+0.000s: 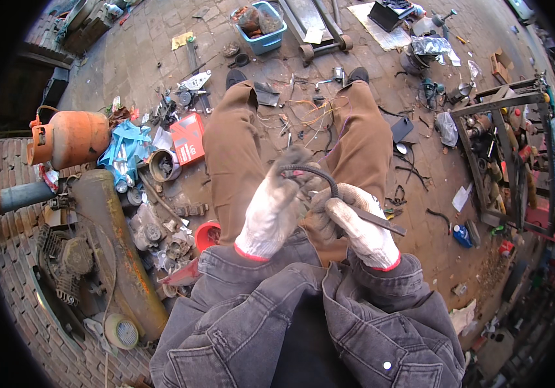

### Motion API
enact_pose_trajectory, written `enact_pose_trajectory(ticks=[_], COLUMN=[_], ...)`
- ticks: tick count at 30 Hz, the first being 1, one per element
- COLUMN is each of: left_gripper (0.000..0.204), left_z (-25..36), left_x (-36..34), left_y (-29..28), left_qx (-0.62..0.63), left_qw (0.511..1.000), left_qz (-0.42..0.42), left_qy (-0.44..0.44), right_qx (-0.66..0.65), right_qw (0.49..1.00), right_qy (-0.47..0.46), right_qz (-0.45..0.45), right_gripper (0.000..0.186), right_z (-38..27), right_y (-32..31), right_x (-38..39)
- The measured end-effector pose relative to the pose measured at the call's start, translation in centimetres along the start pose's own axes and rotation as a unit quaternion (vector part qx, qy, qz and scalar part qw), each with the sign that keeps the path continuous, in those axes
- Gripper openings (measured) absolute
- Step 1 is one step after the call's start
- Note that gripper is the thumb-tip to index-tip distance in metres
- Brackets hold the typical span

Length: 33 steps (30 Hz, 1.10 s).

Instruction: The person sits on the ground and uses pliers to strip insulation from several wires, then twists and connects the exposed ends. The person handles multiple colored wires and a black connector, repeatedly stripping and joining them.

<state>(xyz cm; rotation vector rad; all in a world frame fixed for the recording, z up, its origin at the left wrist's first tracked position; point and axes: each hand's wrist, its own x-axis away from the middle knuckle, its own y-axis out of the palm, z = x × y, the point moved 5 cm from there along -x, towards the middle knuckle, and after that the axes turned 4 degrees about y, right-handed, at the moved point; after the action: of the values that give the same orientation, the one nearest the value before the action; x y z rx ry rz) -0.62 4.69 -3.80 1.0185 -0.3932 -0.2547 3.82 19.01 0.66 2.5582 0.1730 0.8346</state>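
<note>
A black ribbed tube [319, 172] arches between my two hands above my lap. My left hand [270, 216], in a white work glove with a red cuff, is at the tube's left end; its dirty fingers are closed around there but blurred by motion. A small pinkish-red bit [297, 172] shows beside them. My right hand [358, 231], in a matching glove, grips the tube's lower right end. A flat dark metal strip [381, 222] also sticks out to the right from under its thumb and fingers. The fingertips of both hands are partly hidden.
Loose coloured wires [313, 115] lie between my feet. To the left are a red box [187, 139], an orange gas cylinder [77, 139] and a red bucket [206, 234]. A blue basket [266, 40] stands ahead. A metal frame [504, 103] with clutter stands right.
</note>
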Motion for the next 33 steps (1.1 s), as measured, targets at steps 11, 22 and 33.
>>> enact_pose_trajectory(ticks=[11, 22, 33], left_gripper=[0.044, 0.031, 0.031], left_z=[2.2, 3.2, 3.4], left_x=[0.7, 0.4, 0.7], left_y=[-1.5, -2.1, -3.7], left_qx=[-0.424, -0.273, -0.213], left_qw=[0.901, 0.948, 0.954], left_qz=[0.021, 0.125, 0.163], left_qy=[0.088, 0.104, 0.134], right_qx=[-0.109, 0.029, 0.442], right_qw=[0.994, 0.999, 0.865], right_qy=[0.016, -0.028, -0.23], right_qz=[-0.012, 0.006, 0.062], right_gripper=[0.023, 0.039, 0.019], right_z=[1.2, 1.7, 1.1], right_y=[1.0, -1.2, -1.1], right_x=[-1.4, -0.9, 0.9])
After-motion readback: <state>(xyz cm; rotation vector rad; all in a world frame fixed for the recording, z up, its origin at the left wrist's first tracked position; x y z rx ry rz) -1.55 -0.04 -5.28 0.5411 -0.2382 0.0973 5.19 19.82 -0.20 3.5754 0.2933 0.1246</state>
